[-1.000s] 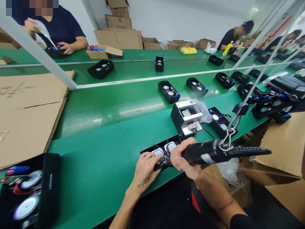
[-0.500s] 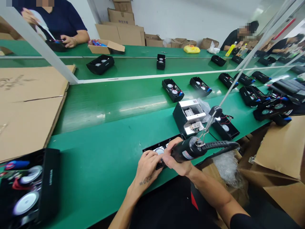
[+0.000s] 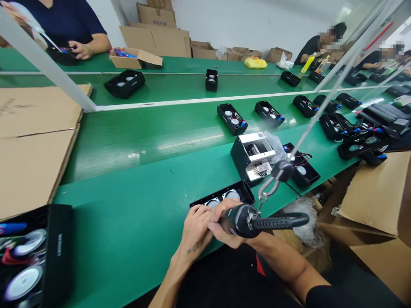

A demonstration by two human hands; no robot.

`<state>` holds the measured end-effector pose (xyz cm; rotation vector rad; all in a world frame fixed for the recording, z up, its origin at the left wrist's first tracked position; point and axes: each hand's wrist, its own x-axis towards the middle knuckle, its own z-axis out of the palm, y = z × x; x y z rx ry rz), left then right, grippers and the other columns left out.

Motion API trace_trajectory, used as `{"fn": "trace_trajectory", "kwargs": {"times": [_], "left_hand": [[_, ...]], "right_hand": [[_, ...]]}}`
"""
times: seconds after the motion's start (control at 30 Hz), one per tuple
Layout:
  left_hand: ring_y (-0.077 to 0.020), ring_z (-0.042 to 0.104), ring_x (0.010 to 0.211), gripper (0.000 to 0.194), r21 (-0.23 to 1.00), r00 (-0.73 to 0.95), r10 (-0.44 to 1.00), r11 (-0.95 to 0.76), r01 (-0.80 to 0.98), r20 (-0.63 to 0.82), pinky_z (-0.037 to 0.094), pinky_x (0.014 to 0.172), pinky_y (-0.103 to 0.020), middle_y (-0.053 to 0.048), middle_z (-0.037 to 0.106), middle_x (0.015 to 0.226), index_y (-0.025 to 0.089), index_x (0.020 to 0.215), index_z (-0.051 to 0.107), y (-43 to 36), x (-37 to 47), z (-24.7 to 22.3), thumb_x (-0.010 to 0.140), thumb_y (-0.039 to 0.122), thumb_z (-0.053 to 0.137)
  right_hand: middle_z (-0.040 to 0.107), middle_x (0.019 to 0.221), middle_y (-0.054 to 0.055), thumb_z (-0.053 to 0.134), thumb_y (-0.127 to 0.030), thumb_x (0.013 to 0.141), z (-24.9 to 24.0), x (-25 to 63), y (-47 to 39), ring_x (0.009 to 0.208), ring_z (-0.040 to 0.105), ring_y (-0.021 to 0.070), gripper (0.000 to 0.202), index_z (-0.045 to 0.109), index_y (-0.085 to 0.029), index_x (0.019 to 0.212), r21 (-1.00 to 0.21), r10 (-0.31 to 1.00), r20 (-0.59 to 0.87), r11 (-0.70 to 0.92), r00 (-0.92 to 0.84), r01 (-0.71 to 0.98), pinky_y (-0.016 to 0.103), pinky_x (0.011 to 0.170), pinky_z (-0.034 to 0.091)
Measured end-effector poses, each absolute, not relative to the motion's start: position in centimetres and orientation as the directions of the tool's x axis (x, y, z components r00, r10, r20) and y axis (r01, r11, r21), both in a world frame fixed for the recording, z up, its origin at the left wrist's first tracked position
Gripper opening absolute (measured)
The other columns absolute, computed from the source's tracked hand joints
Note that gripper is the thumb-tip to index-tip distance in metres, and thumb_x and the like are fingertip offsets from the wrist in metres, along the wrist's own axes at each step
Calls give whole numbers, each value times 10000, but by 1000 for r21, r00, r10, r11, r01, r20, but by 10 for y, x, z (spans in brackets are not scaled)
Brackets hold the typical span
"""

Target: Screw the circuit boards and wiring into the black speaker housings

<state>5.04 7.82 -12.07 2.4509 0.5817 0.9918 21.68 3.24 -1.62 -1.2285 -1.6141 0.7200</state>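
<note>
Left hand (image 3: 195, 229): fingers bent over the near left part of the black speaker case (image 3: 243, 192), which lies on the green table (image 3: 138, 226); whether this grip holds anything is hidden. Right hand (image 3: 223, 234): grip closed around the black corded tool (image 3: 244, 220)—now farther left and more end-on than a second ago. The hands now appear to touch, suggesting work centred beside the left fingertips; the tool's tip is concealed.

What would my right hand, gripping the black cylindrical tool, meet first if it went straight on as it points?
Most likely your bare left hand, whose fingers lie just ahead of the right hand, over the open black rectangular case. Depth is unclear; they may be touching.
</note>
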Motion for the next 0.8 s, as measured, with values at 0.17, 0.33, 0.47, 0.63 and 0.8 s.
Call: {"fn": "trace_trajectory", "kwargs": {"times": [0.17, 0.33, 0.47, 0.63, 0.8], "left_hand": [[-198, 656, 918, 201, 497, 645, 512, -837, 228, 567, 479, 921, -377, -16, 731, 916, 218, 972, 623, 80, 54, -113, 1085, 245, 460], [-201, 661, 970, 208, 425, 668, 462, -874, 235, 583, 493, 924, -364, -52, 745, 1030, 196, 1165, 647, 85, 47, -116, 1111, 299, 475], [-179, 655, 957, 220, 335, 699, 433, -898, 284, 569, 503, 886, -312, -31, 715, 981, 195, 1248, 647, 90, 24, -123, 1113, 324, 531], [-159, 655, 1021, 248, 230, 744, 360, -933, 278, 563, 521, 922, -275, -49, 697, 1069, 183, 1238, 653, 89, 2, -110, 1135, 334, 485], [-172, 639, 1092, 303, 190, 742, 343, -939, 287, 576, 511, 948, -289, -98, 668, 1166, 162, 1234, 660, 88, 11, -97, 1130, 405, 512]], "right_hand": [[569, 721, 38, 460, -400, 995, -29, 211, 36, 724, 542, 16, 421, 482, -76, 728, -803, 921, 381, 371, -76, 466, 195, 758, 434], [589, 757, 24, 579, -342, 943, -28, 214, 35, 710, 554, -27, 310, 535, -56, 833, -794, 841, 539, 493, 35, 356, 109, 719, 450], [438, 619, -42, 611, -423, 975, -12, 265, 34, 574, 481, -28, 387, 434, -85, 1042, -924, 893, 379, 349, 244, 160, 78, 619, 424], [386, 608, -76, 674, -530, 929, -2, 355, 62, 506, 439, -6, 583, 359, -94, 1153, -930, 613, 357, 301, 705, 210, 117, 594, 439], [447, 630, -41, 687, -598, 848, -19, 385, 90, 520, 452, -7, 642, 408, -69, 1082, -952, 625, 307, 192, 718, 240, 106, 567, 415]]}}
